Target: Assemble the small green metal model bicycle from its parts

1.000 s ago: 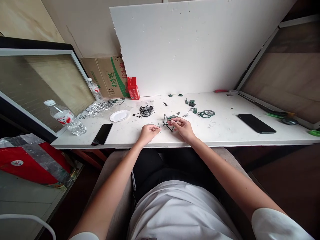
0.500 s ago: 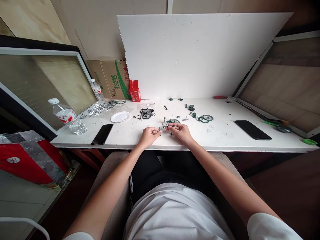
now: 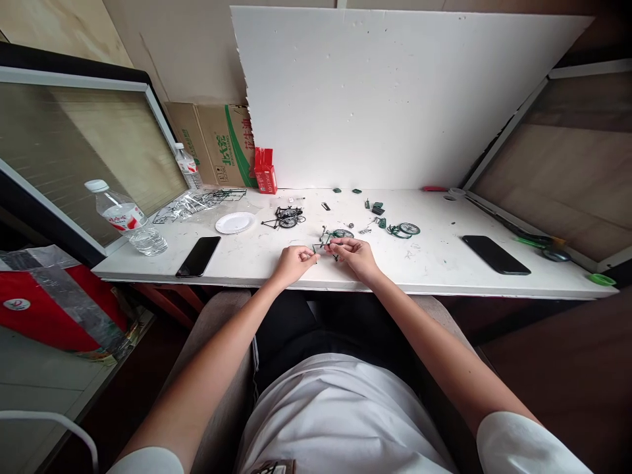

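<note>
My left hand point(image 3: 292, 263) and my right hand point(image 3: 356, 256) meet near the front edge of the white table point(image 3: 444, 263). Both pinch a small green and black model bicycle frame point(image 3: 326, 245) between their fingertips. The left hand's fingers are curled on a thin black part at the frame's left end. The right hand grips the frame's right side. A black model bicycle point(image 3: 287, 218) lies just behind the hands. A green wheel pair point(image 3: 405, 229) lies to the right.
Two black phones point(image 3: 199, 256) point(image 3: 496, 254) lie on the table. A white paper plate point(image 3: 235, 223), parts sprues in plastic point(image 3: 195, 204), two water bottles point(image 3: 124, 224), a red box point(image 3: 265, 176) and small green parts point(image 3: 378, 208) are spread about. A white foam board point(image 3: 395, 92) stands behind.
My hands have come closer together at the small frame. The camera has shifted slightly, so the table sits a little differently in view.
</note>
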The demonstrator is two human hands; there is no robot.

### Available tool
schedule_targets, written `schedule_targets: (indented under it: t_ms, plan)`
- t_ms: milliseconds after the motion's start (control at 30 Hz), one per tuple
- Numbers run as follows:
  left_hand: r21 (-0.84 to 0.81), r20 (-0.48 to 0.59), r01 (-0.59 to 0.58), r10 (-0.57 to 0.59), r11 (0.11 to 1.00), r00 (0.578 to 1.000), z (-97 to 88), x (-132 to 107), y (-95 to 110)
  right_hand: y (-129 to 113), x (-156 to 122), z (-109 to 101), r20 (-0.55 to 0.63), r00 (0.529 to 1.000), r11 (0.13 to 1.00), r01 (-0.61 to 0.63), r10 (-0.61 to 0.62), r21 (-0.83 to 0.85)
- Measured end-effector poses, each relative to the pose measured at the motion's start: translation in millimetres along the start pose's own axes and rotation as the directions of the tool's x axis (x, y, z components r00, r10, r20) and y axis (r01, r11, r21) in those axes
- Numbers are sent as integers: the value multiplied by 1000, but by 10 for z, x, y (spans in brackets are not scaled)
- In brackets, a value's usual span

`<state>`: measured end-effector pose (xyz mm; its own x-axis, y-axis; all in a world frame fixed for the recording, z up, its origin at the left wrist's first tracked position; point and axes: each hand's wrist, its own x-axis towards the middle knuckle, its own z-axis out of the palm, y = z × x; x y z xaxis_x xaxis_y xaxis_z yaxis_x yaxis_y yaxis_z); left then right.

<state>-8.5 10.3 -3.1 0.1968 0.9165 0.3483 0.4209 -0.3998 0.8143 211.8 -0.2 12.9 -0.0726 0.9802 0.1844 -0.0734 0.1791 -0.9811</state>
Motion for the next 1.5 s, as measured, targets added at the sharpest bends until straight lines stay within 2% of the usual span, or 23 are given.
schedule_targets:
  t_ms: [567, 933, 1233, 1500]
  plan:
    - [25, -1, -37, 37, 999, 999, 17, -11, -33, 28, 10, -1, 37, 999, 996, 7, -4, -86]
    - [45, 10, -74, 74, 996, 997, 28, -19, -52, 17, 5, 7, 20, 1000, 989, 21, -19, -147]
    - [168, 9, -157, 158, 973, 987, 34, -50, -10, 30, 15, 10, 21, 998, 987, 58, -56, -153]
    - [188, 18, -173, 173, 967, 985, 36, -58, -2, -8, -1, 34, 70, 996, 972, 65, -50, -225]
